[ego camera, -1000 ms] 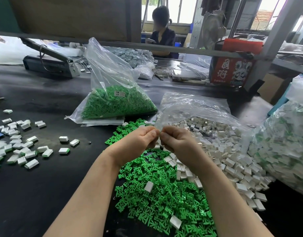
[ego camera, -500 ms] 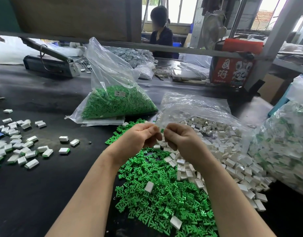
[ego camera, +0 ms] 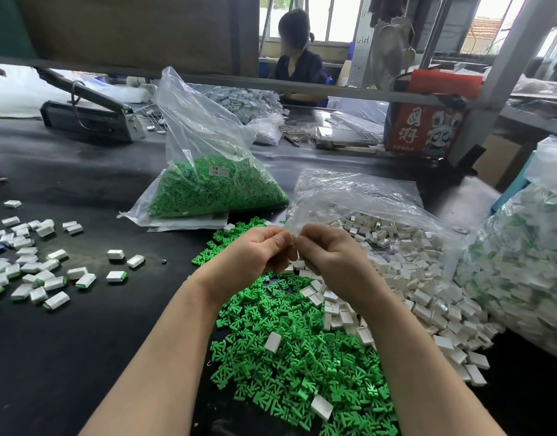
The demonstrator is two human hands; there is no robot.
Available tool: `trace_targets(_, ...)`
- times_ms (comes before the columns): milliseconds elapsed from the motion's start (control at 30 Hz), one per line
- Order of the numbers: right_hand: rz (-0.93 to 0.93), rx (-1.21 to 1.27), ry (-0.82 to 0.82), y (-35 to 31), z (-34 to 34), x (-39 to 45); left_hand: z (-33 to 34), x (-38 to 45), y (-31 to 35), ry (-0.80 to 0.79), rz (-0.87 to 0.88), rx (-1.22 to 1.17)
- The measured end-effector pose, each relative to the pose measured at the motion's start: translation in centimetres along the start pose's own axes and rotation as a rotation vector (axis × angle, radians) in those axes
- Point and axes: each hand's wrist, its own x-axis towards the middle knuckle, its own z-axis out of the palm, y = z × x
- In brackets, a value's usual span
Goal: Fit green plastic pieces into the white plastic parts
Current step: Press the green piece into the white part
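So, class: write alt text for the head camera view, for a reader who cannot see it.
A person's left hand and right hand meet fingertip to fingertip, pinching a small green piece above a loose green pile on a black table. White parts spill from a bag on the right; finished pieces lie scattered on the left.

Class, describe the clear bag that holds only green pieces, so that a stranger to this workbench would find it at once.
Start at the black table and look beyond the two hands, past the loose green pile. There a tall clear bag of green pieces leans. Unlike the bags to its right, it holds only green and bears a small white label.
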Motion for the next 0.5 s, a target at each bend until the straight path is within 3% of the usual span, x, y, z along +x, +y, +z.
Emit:
trace_targets(133, 0.01, -0.13, -0.026, 0.32, -0.32, 0.02, 0.09, 0.13, -0.32, -0.02, -0.001, 0.077)
trace_targets(333, 0.055, 0.105, -0.064, 0.26, -0.36, -0.28, -0.12, 0.15, -0.21, -0.043, 0.039, 0.105)
trace_targets(500, -0.02, -0.184, -0.04, 0.21, -0.33, -0.26, 0.06, 0.35, -0.77, -0.037, 0.005, 0.12)
